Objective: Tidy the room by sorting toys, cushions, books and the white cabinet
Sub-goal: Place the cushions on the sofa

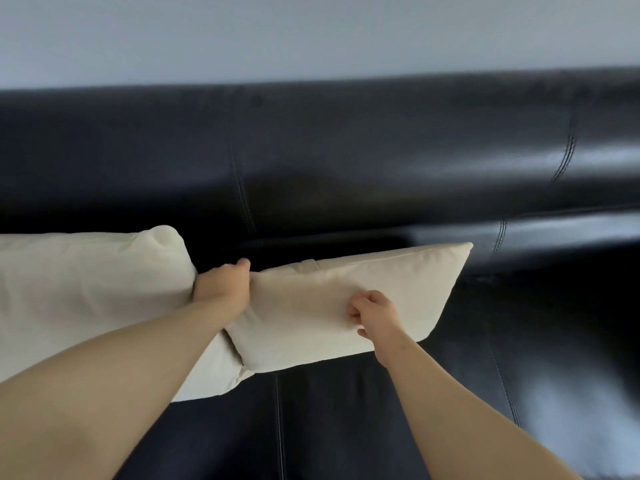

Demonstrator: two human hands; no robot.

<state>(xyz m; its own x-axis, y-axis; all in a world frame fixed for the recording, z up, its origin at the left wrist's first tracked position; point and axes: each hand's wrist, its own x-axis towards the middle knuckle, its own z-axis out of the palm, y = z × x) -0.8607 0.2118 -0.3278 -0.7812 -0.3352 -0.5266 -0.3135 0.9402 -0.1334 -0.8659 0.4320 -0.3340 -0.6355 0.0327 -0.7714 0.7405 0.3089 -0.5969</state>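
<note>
**Desk:** Where are we, and what's the surface?

**Photographer:** A black leather sofa (pixel 346 150) with pale stitched seams. Its glossy backrest runs across the frame below a pale grey wall (pixel 311 29), and the seat panels fill the foreground.

**Desk:** And the subject?

**Photographer:** A cream rectangular fabric cushion (pixel 398 289), held over the seat at centre, in front of the backrest. Its long axis runs left to right, climbing slightly toward the right, where the pointed upper corner aims at the backrest. Whether its lower edge touches the seat cannot be told.

**Desk:** Hands?

**Photographer:** Two, both arms bare. The left hand (pixel 221 282) grips the cushion's left end, thumb up at the top edge, its other fingers hidden behind the fabric. The right hand (pixel 374 313) has its fingers curled tight, pinching a fold of the front face.

**Desk:** The count?

**Photographer:** Two cushions in all. The second cream fabric cushion (pixel 86 289) leans on the backrest at left, touching the held one, with the left hand wedged between them. One sofa, one wall.
</note>
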